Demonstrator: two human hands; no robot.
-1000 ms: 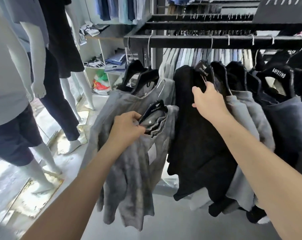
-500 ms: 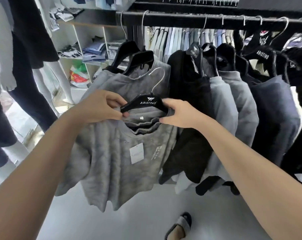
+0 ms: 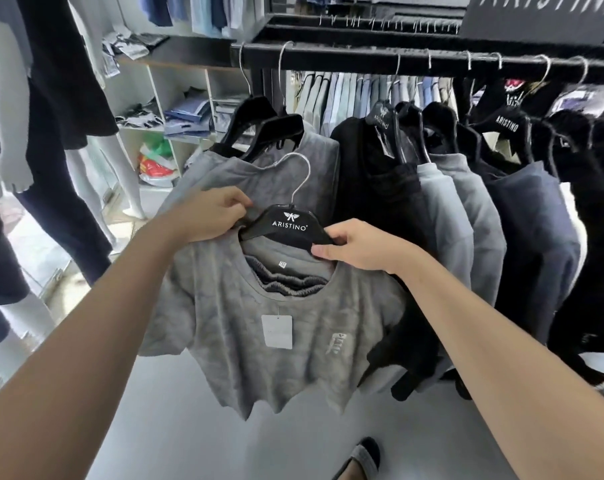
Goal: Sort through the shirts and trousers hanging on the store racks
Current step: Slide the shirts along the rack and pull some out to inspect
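A mottled grey T-shirt [image 3: 259, 341] with a white price tag [image 3: 277, 331] hangs on a black ARISTINO hanger [image 3: 290, 226] held off the rail, in front of me. My left hand [image 3: 207, 216] grips the hanger's left shoulder with the shirt. My right hand [image 3: 356, 249] pinches the hanger's right shoulder. Grey shorts [image 3: 286, 284] show inside the collar. Behind, the black rail [image 3: 362, 58] carries another grey shirt [image 3: 293, 181], a black garment [image 3: 373, 188], light grey tops [image 3: 460, 216] and a navy top [image 3: 532, 230].
Mannequins [image 3: 23, 140] in dark clothes stand at the left. White shelves [image 3: 175, 109] with folded clothes and a red-green bag [image 3: 155, 161] sit behind them. A second rail of pale shirts [image 3: 356, 95] hangs further back. A sandalled foot [image 3: 361, 459] shows on the grey floor.
My right hand left the black hanger on the rail and took the grey shirt's hanger. The grey shirt came off the rail and now faces me, spread between both hands.
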